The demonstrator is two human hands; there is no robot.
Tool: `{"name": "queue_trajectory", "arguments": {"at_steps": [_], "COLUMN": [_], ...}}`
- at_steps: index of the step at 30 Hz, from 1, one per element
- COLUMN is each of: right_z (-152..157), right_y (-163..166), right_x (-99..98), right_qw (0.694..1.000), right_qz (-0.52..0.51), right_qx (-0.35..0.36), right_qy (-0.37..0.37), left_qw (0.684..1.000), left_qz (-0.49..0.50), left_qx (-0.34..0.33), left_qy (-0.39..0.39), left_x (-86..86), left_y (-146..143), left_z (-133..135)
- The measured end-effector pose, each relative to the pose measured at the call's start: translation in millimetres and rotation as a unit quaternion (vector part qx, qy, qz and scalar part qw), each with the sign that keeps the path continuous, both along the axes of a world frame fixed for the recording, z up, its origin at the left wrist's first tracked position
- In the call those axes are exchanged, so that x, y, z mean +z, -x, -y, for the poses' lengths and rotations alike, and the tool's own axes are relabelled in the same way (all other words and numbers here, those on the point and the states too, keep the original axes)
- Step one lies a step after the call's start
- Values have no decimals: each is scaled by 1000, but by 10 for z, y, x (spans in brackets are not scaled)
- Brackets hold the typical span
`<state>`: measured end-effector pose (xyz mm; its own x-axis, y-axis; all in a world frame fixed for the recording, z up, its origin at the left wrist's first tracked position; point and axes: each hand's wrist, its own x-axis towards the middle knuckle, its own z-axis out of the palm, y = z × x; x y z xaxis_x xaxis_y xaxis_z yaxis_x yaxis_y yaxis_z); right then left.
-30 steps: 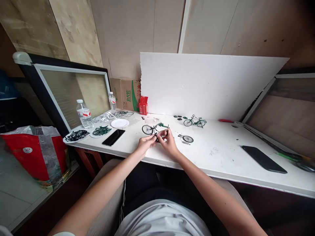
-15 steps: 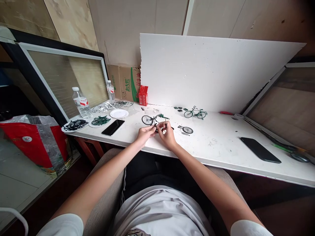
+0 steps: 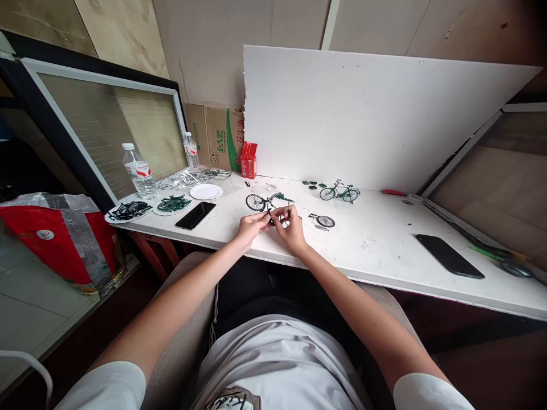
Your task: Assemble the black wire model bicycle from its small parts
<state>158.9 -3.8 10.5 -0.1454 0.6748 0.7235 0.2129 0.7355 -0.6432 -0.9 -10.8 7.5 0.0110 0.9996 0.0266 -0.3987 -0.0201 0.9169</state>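
Just over the front of the white table (image 3: 376,245), my left hand (image 3: 250,229) and my right hand (image 3: 292,233) meet with fingertips closed. Between them is a small dark part (image 3: 270,218), mostly hidden by the fingers. A thin upright piece shows at the right fingertips, too small to name. Behind my hands lies a partly built model bicycle (image 3: 255,202) with a black spoked wheel and green pieces (image 3: 282,197). To the right, a loose black wheel (image 3: 326,221) with a bracket lies flat. Farther back stands a green model bicycle (image 3: 339,193).
Left are plates of black parts (image 3: 129,211) and green parts (image 3: 173,204), a white plate (image 3: 205,191), a phone (image 3: 195,216) and two water bottles (image 3: 141,173). A red box (image 3: 248,160) stands behind. A black phone (image 3: 449,255) lies right, near a white backboard (image 3: 367,119).
The camera view has shifted slightly. Both hands stay together at the small dark part, with only slight finger movement.
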Motion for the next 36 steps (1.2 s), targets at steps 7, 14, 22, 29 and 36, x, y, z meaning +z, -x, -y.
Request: {"name": "queue_trajectory", "arguments": {"at_steps": [7,14,22,29,36], "right_z": [9,35,43,49,30], "right_y": [9,9,2,1,-4], "right_x": [1,11,16,10,-9], "right_qw": [1000,999,999,998,998], "right_qz": [8,20,25,36,31], "right_qx": [-17,-28,-41,-52,-53], "right_qy": [-8,-11,-16,-12,-15], "left_qw": [1000,1000,1000,1000,1000], "left_qz": [2,3,1,1,4], "left_qx": [-14,-18,-16,-10,-10], "left_qy": [-5,-9,-23,-24,-18], "left_x": [-16,-16,-19,-9,-10], "left_y": [15,5,1,-9,-9], "left_z": [5,3,3,11,8]}}
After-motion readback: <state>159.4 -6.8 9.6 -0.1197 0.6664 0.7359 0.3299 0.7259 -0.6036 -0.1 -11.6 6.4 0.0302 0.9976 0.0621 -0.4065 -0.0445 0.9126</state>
